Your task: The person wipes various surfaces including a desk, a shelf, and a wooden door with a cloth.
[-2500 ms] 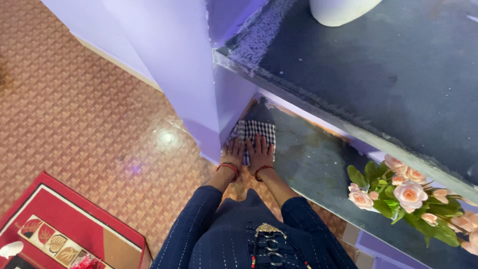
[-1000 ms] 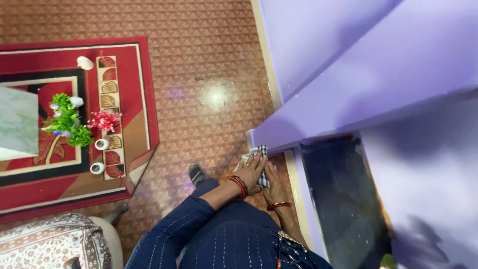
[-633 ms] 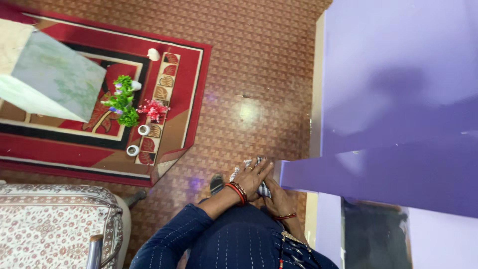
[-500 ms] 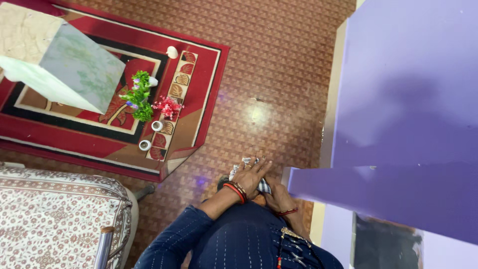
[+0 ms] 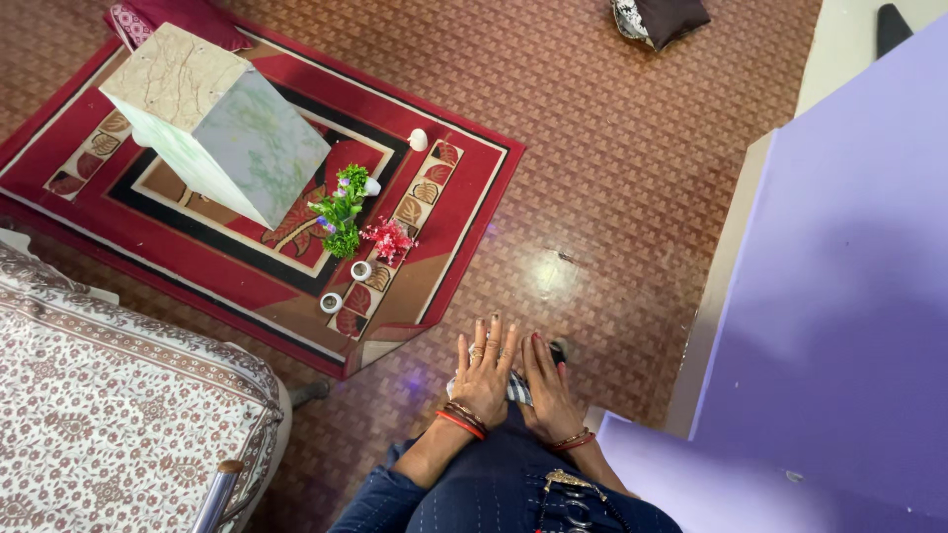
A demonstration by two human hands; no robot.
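At the bottom centre of the frame, the left hand (image 5: 482, 370) is lying flat with its fingers spread, pressing down on a black-and-white checked cloth (image 5: 516, 390), and the right hand (image 5: 546, 388) is lying flat just beside it, fingers straight, its inner edge resting on the same cloth. Neither hand is closing around the cloth; both are lying open on top of it, and only a small strip of it is showing between them and at the left hand's wrist. Red bangles are circling both wrists, above dark blue striped sleeves (image 5: 395, 489). To the right, a lilac wall (image 5: 839, 296) is filling the frame edge, with a lilac ledge (image 5: 681, 484) jutting out near the right hand. The patterned brown floor (image 5: 612, 168) is stretching upward to a red rug (image 5: 247, 237) at upper left, which is carrying a marbled block (image 5: 212, 118), a small green plant (image 5: 341, 212), red flowers (image 5: 388, 239) and two white cups (image 5: 346, 286). A patterned cushioned seat (image 5: 109, 405) is filling the lower left.
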